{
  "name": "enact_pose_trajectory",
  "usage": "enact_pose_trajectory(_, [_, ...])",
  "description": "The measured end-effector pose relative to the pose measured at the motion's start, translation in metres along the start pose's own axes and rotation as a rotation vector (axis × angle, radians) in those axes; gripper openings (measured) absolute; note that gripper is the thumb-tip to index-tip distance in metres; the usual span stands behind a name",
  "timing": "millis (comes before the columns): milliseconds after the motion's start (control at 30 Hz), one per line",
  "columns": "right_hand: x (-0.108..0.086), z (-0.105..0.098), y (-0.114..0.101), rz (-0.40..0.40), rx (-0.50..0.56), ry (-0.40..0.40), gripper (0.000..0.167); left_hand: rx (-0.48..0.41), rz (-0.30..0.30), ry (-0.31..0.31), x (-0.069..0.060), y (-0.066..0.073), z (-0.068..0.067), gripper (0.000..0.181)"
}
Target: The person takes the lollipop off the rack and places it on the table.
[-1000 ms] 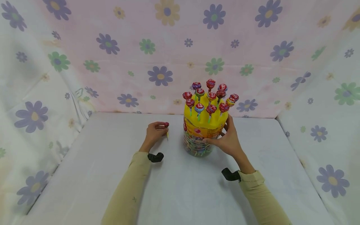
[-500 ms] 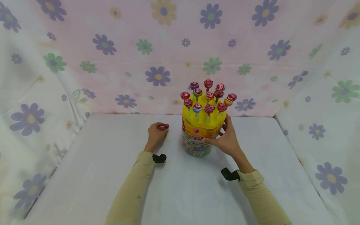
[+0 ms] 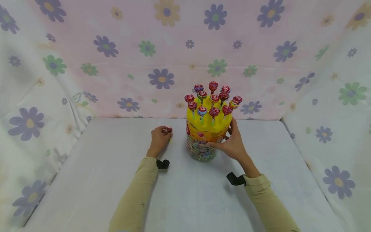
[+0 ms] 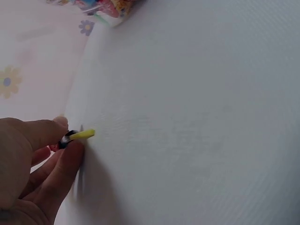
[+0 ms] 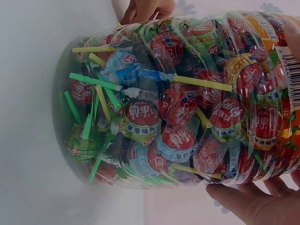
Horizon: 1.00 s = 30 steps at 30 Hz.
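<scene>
My left hand (image 3: 159, 139) pinches a lollipop (image 3: 169, 130) with a dark red wrapper, just left of a big candy jar. In the left wrist view its yellow stick (image 4: 84, 134) pokes out between thumb and finger. The clear jar (image 3: 201, 149) has a yellow lid (image 3: 210, 124) with several wrapped lollipops (image 3: 214, 112) standing upright in it. Around the jar's right side curls my right hand (image 3: 233, 144), thumb across the front; its other fingers are partly hidden behind. More lollipops (image 5: 180, 98) with green and yellow sticks fill the jar in the right wrist view.
The jar stands on a white-covered table (image 3: 185, 193). Behind it hangs a pink flowered cloth (image 3: 130, 64), and white flowered cloths close off both sides. A black wrist camera mount (image 3: 236, 179) sits at the right cuff, with another mount (image 3: 163, 164) at the left.
The whole head view has shifted slightly, so everything appears a little further left. My left hand still holds the lollipop near the jar, with less of its stick showing. My right hand stays on the jar.
</scene>
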State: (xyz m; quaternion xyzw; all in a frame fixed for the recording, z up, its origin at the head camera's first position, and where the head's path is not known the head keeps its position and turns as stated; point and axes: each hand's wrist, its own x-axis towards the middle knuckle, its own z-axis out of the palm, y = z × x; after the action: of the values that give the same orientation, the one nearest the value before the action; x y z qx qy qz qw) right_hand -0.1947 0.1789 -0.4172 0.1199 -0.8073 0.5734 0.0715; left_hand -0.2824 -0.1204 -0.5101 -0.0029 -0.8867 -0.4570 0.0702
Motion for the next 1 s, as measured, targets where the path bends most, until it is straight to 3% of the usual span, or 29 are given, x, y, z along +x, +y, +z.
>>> enact_pose_trajectory(333, [0.002,-0.001,0.012,-0.001,0.018,0.004,0.110,0.036,0.024,-0.050,-0.008,0.001,-0.025,0.037])
enact_pose_trajectory(500, [0.002,-0.001,0.011,0.005,0.027,0.002,0.112,-0.024,0.097,-0.030,-0.015,0.010,-0.038,0.037])
enact_pose_trajectory(667, [0.002,-0.001,0.011,-0.010,0.023,0.003,0.109,-0.128,0.196,0.005,-0.020,0.030,-0.048,0.034])
enact_pose_trajectory(1000, [0.001,0.000,0.008,0.001,0.024,-0.003,0.106,-0.464,0.361,0.023,-0.027,0.095,-0.059,0.034])
